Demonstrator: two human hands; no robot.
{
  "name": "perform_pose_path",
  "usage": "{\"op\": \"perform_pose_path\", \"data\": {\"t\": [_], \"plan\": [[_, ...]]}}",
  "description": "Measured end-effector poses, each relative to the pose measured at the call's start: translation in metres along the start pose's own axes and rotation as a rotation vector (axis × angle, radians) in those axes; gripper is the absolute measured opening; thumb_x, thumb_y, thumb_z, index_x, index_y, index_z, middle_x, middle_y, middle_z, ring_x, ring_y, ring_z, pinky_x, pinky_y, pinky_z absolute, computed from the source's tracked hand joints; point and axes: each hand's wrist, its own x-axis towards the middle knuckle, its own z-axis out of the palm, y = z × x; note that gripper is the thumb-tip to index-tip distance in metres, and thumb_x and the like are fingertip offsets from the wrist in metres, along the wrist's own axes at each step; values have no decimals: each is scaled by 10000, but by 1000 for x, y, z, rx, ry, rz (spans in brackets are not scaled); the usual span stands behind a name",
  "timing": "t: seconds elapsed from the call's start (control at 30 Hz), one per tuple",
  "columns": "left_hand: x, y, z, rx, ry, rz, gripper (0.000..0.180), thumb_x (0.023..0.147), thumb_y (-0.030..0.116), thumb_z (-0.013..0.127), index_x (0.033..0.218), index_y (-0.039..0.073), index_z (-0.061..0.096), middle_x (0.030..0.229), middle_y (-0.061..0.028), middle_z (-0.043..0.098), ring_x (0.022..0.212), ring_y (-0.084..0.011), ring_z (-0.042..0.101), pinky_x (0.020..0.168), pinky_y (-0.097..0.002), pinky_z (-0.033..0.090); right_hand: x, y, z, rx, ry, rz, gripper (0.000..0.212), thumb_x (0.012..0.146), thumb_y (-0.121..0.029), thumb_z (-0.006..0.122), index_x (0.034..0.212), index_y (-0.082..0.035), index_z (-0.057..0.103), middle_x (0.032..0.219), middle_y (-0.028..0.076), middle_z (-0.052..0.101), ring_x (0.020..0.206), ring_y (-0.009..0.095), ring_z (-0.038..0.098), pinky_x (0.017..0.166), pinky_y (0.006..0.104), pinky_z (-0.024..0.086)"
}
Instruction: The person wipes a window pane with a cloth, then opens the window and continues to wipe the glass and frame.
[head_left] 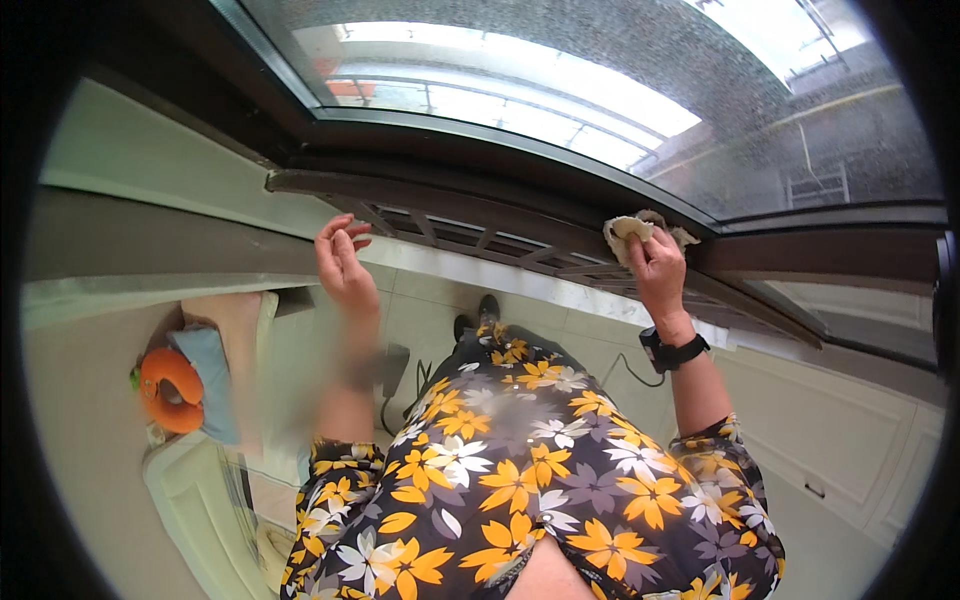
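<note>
My right hand (660,275) grips a crumpled, pale cloth (628,228) between thumb and fingers. The cloth lies against the dark brown window frame (470,160), just below the glass pane (740,140). A black strap with a small device (675,350) is around my right wrist. Loosely bent and empty, my left hand (347,265) hovers near the left end of the slatted brown railing (450,215). Its fingers are apart, and I cannot tell whether they touch the railing. My left wrist is blurred.
A white sill (480,272) runs below the railing. White cabinet doors (810,430) stand at the right. On the left are an orange neck pillow (160,388) and a blue cushion (208,375). Dark cables hang near my waist, and my dark shoes (488,308) show on the tiled floor.
</note>
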Motion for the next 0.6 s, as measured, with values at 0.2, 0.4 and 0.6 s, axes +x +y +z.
{"op": "perform_pose_path", "data": {"t": [0.2, 0.4, 0.6], "plan": [[-14, -6, -38, 52, 97, -169, 240, 1062, 182, 450, 1172, 16, 583, 1160, -78, 634, 991, -181, 659, 818, -300, 524, 39, -85, 75, 117, -246, -112, 217, 959, -230, 598, 969, -43, 708, 923, 135, 675, 803, 356, 654, 683, 444, 524], [-21, 11, -22, -22, 92, -225, 237, 1054, 187, 481, 1158, 9, 598, 1114, -73, 644, 985, -172, 664, 818, -295, 532, 90, -154, 160, 247, -371, -348, 263, 982, -219, 518, 985, 3, 658, 1026, 184, 654, 885, 402, 634, 776, 475, 517], [-24, 23, -27, 33, 118, -262, 251, 1047, 207, 502, 1126, -5, 609, 1067, -73, 647, 954, -171, 663, 815, -304, 536, 125, -194, 206, 396, -439, -395, 363, 970, -238, 459, 841, 34, 660, 964, 246, 659, 891, 438, 632, 835, 512, 500]]}}
